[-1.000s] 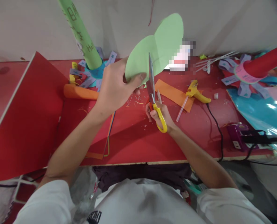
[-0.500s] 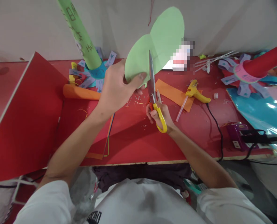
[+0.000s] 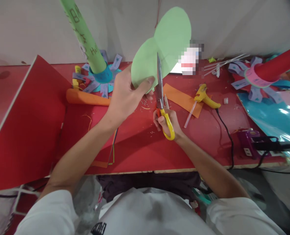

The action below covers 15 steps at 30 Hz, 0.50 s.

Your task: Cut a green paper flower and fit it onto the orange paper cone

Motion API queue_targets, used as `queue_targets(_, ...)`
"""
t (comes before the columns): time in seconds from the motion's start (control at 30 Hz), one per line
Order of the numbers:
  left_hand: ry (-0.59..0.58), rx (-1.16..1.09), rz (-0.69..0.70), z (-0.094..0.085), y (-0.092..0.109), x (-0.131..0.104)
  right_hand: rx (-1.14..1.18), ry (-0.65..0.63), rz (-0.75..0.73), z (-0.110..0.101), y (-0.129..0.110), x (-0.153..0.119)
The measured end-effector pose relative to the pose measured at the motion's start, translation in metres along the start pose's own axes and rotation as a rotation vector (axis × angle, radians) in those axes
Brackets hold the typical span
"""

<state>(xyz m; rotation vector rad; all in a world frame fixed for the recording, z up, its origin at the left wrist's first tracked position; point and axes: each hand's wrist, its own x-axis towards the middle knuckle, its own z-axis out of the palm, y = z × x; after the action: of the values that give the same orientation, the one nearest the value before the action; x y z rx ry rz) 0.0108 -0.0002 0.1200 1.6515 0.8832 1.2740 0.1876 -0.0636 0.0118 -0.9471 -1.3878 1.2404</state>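
My left hand (image 3: 127,88) pinches the lower edge of a light green paper cutout (image 3: 174,32), thumb on top. The paper has two rounded lobes that meet at a notch, and it is held up above the table. Scissors (image 3: 160,85) with one yellow and one red handle are in my right hand (image 3: 170,120), fingers in the loops. Their blades point upward at the paper's lower middle, one blade lying in front of it. Whether the other blade is behind the paper is hidden.
On the red table (image 3: 140,147) lie an orange paper strip (image 3: 176,98), a yellow glue gun (image 3: 206,97) with a black cord, and a purple power box (image 3: 250,142). A green paper tube (image 3: 86,39) stands at the back left. A red board (image 3: 32,130) rises on the left.
The green paper has shifted slightly left and turned a little, with my left hand moving slightly right. The scissors and my right hand are almost where they were.
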Motion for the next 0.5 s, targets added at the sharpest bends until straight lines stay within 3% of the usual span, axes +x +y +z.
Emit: queue_targets(0.5, 0.047, -0.044, -0.027, 0.0096, -0.0063, -0.0024, -0.006, 0.021, 0.013, 0.0018, 0.0014, -0.0033)
